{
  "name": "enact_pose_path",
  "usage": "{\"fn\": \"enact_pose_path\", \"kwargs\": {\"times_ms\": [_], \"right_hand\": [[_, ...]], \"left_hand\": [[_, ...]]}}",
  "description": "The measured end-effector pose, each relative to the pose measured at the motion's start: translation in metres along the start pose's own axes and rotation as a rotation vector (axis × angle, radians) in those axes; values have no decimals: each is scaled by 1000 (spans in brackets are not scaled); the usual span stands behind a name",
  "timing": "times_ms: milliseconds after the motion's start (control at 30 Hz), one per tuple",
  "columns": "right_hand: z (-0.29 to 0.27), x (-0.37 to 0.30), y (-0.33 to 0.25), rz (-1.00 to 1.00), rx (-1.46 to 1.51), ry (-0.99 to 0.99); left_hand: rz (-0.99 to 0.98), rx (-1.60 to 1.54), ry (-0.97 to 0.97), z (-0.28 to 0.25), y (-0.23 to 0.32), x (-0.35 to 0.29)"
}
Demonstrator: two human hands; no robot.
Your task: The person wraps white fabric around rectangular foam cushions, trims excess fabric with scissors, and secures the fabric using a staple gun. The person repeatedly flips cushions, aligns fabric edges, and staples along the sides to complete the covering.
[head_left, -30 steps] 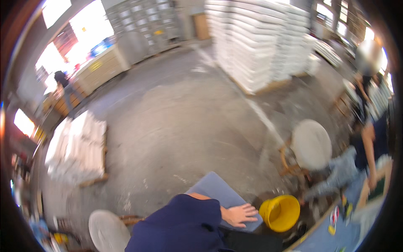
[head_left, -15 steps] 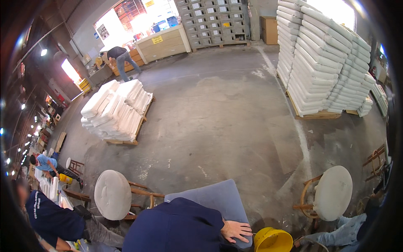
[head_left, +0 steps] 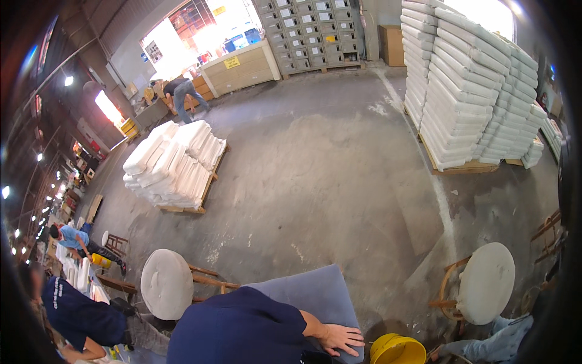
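Observation:
My left hand (head_left: 341,338) lies palm down, fingers spread, on the near right side of a grey-blue upholstered panel (head_left: 318,292). Nothing is held in it. A short navy sleeve (head_left: 242,324) covers my upper arm and hides the panel's lower left part. Just right of the hand, apart from it, a yellow bucket (head_left: 397,350) stands on the floor. My right hand does not show.
Chairs with round white padded seats stand left (head_left: 167,284) and right (head_left: 487,284). A person in navy (head_left: 85,309) works at the left. Pallets carry white-wrapped stacks, one low (head_left: 173,164), one tall (head_left: 461,91). Lockers (head_left: 312,33) line the back wall.
The view has shifted slightly. More of my left forearm shows below the sleeve, while the hand stays on the panel. The person by the back counter has moved their arms.

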State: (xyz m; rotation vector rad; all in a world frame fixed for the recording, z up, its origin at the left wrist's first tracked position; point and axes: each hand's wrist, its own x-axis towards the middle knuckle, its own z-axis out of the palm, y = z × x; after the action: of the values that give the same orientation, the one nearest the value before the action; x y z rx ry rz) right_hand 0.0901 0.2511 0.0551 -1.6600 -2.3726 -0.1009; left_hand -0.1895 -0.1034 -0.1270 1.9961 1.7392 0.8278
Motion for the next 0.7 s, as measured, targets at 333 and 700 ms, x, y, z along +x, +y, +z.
{"fn": "enact_pose_path", "kwargs": {"times_ms": [333,700], "right_hand": [[2,-11,-4,0,28,13],[-11,-72,24,100,28,85]], "left_hand": [[4,103,-41,-21,7,6],[53,139,49,-16,4,8]]}}
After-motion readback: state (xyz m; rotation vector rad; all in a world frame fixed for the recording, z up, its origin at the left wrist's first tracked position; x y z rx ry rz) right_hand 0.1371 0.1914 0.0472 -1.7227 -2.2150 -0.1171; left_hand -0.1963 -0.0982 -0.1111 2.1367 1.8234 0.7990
